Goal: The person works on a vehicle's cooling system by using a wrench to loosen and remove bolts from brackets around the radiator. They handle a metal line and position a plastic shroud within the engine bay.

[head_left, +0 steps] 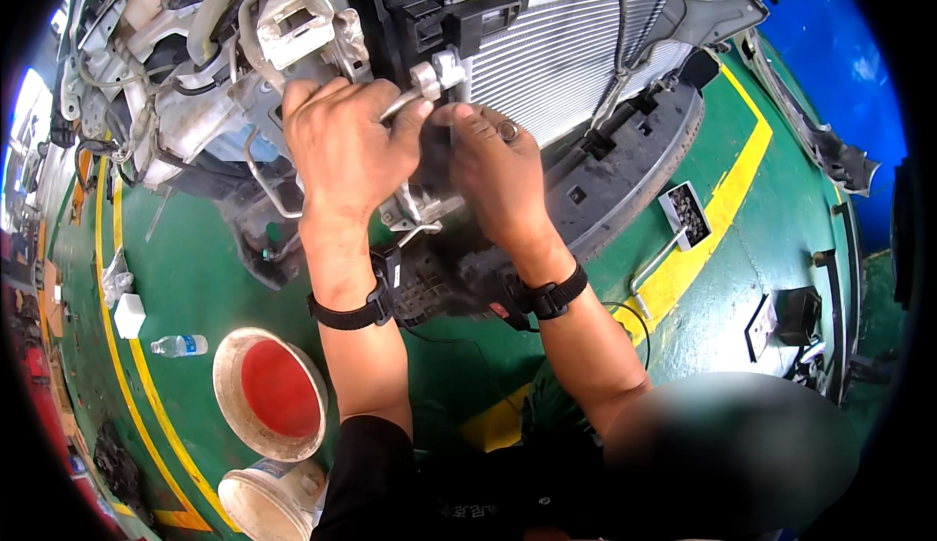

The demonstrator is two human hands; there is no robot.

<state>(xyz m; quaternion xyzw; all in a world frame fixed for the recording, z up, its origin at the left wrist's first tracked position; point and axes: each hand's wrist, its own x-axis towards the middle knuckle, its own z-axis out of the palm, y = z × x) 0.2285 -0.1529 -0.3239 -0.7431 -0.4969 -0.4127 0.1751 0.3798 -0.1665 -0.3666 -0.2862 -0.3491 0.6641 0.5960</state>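
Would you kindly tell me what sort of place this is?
Probably a car repair workshop: there's an exposed finned radiator, a box of small parts and a green floor with yellow lines.

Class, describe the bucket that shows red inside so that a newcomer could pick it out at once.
Look at the green floor on the picture's left side. Between the clear bottle and the person's left forearm sits a round, off-white bucket. The red showing inside sets it apart from the pale bucket just below it in the picture.
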